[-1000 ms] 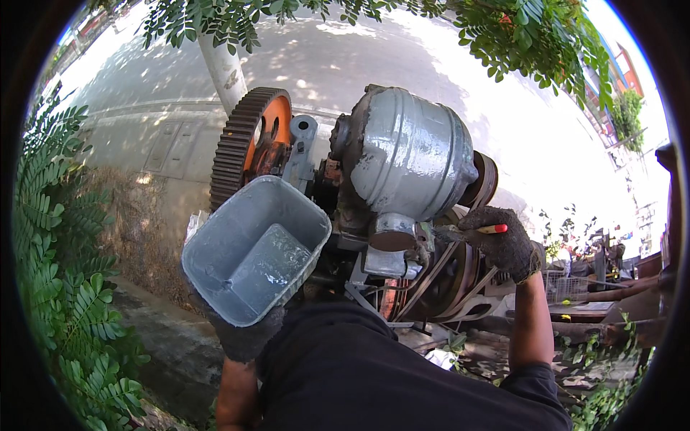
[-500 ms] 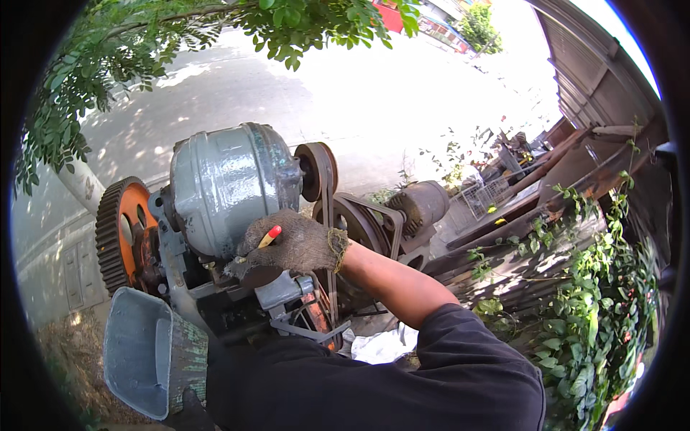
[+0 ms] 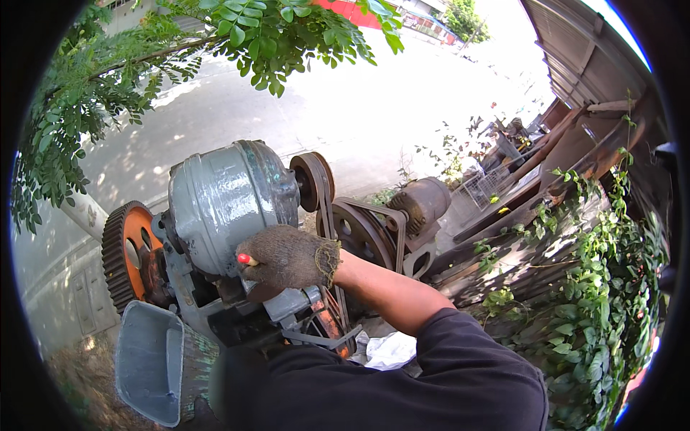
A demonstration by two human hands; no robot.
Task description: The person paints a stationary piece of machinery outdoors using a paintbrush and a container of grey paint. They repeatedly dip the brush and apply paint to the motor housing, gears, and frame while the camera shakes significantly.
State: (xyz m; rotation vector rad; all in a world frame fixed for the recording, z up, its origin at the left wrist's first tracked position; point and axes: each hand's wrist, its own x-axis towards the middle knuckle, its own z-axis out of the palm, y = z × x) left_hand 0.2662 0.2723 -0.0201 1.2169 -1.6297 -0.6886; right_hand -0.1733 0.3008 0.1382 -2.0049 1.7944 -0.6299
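My right hand (image 3: 291, 257), in a worn brown knit glove, is closed round a paintbrush (image 3: 248, 260). Only the red-tipped end of its handle shows; the bristles are hidden below the hand. The hand is at the lower front of a rounded metal machine housing (image 3: 226, 197) covered in glossy, wet-looking grey paint. At the lower left, a tilted plastic container (image 3: 149, 370) has grey paint coating its inside and greenish streaks on its outer side. My left hand (image 3: 204, 413), dark-gloved and mostly hidden, grips the container's lower side.
An orange gear wheel (image 3: 136, 253) with dark teeth stands left of the housing. Rusty pulleys (image 3: 313, 181) and belts link it to a small brown motor (image 3: 424, 199) at the right. Leafy branches (image 3: 251, 32) hang overhead; vines (image 3: 596, 316) cover the right side.
My right hand has turned over and shifted slightly, so the brush handle's red end points left and sits lower. The container appears a little lower and further right as the view shifts.
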